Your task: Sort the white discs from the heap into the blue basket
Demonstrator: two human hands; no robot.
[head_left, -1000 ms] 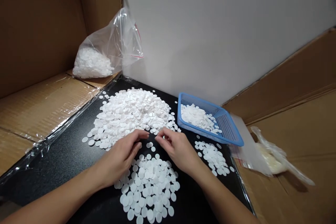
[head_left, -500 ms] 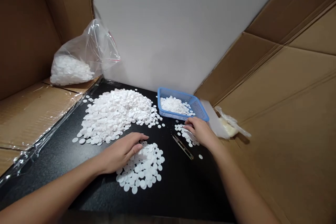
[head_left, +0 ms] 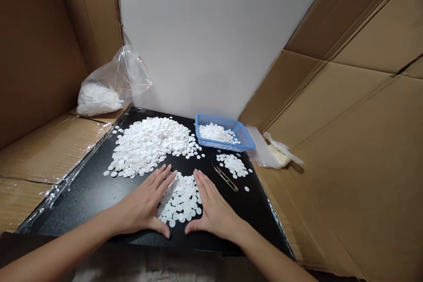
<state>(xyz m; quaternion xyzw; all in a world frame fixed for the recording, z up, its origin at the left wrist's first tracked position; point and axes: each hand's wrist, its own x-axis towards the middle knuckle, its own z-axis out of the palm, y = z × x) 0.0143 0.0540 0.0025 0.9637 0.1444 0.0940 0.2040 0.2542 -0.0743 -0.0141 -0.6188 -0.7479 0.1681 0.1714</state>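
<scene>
A small pile of white discs (head_left: 181,199) lies on the black tabletop (head_left: 86,200) near its front edge. My left hand (head_left: 145,205) rests along the left side of this pile, fingers stretched and thumb apart. Along the right side, my right hand (head_left: 213,209) lies with its fingers extended and thumb out. Both hands touch the outer discs and hold nothing. A larger heap of white discs (head_left: 148,145) is behind my left hand. Metal thread snips (head_left: 226,179) and a small group of discs (head_left: 233,164) are beyond my right hand.
A blue basket (head_left: 224,145) holding white discs stands at the back right. Beside it lies a plastic bag with pale contents (head_left: 279,156). A clear bag of white discs (head_left: 99,99) sits on cardboard at the left. Cardboard walls (head_left: 330,119) flank the table.
My right hand has moved from the small group near the basket to the right side of the front pile. My left hand has spread its fingers alongside the pile. The view has shifted slightly.
</scene>
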